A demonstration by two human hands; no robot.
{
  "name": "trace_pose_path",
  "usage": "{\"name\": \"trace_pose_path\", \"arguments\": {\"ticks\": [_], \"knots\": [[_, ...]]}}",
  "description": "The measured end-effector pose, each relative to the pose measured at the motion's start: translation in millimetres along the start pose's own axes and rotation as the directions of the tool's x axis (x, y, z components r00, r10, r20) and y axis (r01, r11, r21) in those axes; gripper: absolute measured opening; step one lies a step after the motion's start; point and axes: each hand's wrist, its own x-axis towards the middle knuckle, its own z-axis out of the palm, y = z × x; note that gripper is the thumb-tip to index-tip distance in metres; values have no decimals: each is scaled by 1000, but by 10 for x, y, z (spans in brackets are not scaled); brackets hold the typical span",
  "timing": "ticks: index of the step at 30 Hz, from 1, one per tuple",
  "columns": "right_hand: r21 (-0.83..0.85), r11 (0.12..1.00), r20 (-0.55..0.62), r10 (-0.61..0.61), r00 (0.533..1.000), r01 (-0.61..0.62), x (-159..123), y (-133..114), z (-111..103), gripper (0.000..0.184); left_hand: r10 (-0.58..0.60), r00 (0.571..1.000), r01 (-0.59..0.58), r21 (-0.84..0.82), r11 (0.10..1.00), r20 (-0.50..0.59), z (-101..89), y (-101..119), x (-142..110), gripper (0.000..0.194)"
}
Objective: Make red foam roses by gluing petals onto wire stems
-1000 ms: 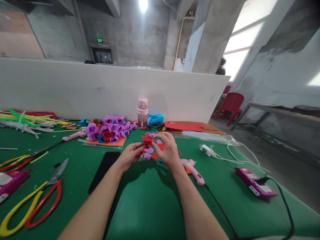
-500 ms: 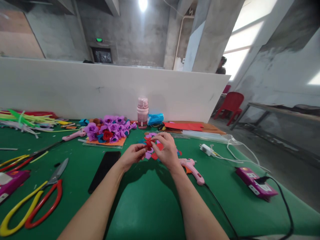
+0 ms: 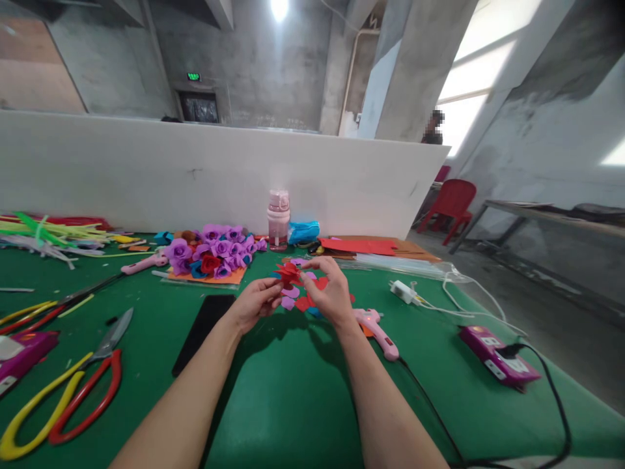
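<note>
A red paper flower [image 3: 288, 273] with several layered petals is held up over the middle of the table. My left hand [image 3: 258, 301] pinches it from below and to the left, thumb against fingers. At its right edge, the thumb and curved forefinger of my right hand [image 3: 328, 290] close on the outer petals; the exact contact is partly hidden. Beneath and behind both hands lie loose cut petals in purple, red and blue, including a purple petal [image 3: 289, 303]. A pink glue gun [image 3: 378, 333] rests just right of my right wrist.
Left of my arms lie a black phone [image 3: 202, 335] and scissors [image 3: 100, 378]. A pile of purple paper roses [image 3: 222, 251] and a pink bottle [image 3: 278, 221] stand before a white board [image 3: 219, 176]. A power strip [image 3: 498, 357] and cables lie at right.
My right hand came in closer over the flower half a second ago, and now sits slightly back to the right. The flower has tilted a little in my left fingers.
</note>
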Motion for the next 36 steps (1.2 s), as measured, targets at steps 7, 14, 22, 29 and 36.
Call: {"name": "trace_pose_path", "arguments": {"ticks": [7, 14, 22, 29, 36], "knots": [[-110, 993, 47, -25, 999, 30, -50, 54, 80, 13, -15, 1000, 15, 11, 1000, -19, 15, -4, -7, 38], [-125, 992, 66, -2, 998, 10, -46, 61, 72, 6, -21, 1000, 22, 61, 998, -16, 9, -21, 2, 40], [19, 999, 66, 27, 997, -28, -20, 39, 30, 7, 1, 1000, 0, 75, 997, -8, 20, -25, 5, 40], [441, 812, -20, 436, 900, -383, -17, 109, 101, 14, 386, 903, -343, 222, 913, -190, 15, -29, 79, 30], [696, 298, 370, 631, 682, -654, -56, 81, 237, 26, 615, 712, -461, 435, 774, -339, -30, -72, 118, 12]]}}
